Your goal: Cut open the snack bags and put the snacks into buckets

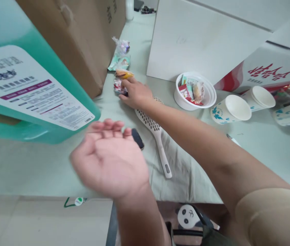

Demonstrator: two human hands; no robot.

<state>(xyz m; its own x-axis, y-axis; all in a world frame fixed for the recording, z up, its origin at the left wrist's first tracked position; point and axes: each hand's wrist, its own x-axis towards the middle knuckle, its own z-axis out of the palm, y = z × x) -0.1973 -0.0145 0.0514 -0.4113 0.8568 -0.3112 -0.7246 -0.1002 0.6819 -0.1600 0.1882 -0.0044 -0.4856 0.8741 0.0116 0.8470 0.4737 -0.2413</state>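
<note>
At the far end of my reach, my right hand [137,93] has its thumb and fingers closed around a small red-and-white wrapped snack [118,85]. Touching the fingertips is an orange-yellow wrapped snack [124,73]. Behind it lie a green snack packet [120,62] and a clear-and-purple wrapped piece [123,47]. My left hand [114,157] is raised over the near table, palm up, fingers loosely curled, with nothing visible in it. Beneath my right forearm is a beige vented hairbrush [157,133]. A dark phone-like object [137,138] is partly hidden behind my left hand.
A large jug of green liquid [78,89] and a cardboard box [83,41] stand left. A white bowl [210,97] of wrapped snacks sits before a white box [198,41]. Paper cups [230,109] and a red-and-white carton [267,68] are at right, on a cloth-covered table [183,171].
</note>
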